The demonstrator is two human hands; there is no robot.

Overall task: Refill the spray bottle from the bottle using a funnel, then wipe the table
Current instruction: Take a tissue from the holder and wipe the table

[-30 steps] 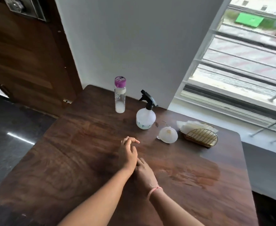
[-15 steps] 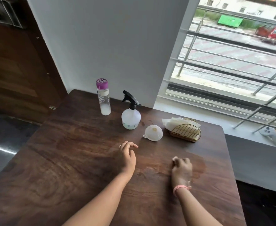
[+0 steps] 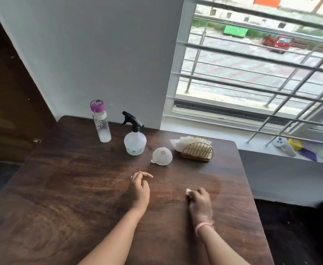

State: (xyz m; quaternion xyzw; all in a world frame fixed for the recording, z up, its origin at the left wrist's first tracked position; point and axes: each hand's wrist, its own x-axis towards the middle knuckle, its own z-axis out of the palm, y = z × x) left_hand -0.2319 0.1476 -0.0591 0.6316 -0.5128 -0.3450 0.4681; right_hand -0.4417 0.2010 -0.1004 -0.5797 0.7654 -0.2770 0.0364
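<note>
The right hand (image 3: 200,200) presses palm-down on the wooden table (image 3: 61,197), its fingers curled over a small white wad of tissue (image 3: 188,192). The left hand (image 3: 140,190) rests on the table nearby, fingers loosely spread, holding nothing. Beyond them the white funnel (image 3: 162,156) lies on its side, just right of the upright spray bottle (image 3: 135,141). The purple-capped bottle (image 3: 101,121) stands further left.

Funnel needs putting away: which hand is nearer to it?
Left. The left hand rests on the table just in front of the funnel; the right hand is farther back and to the right, clutching a tissue.
</note>
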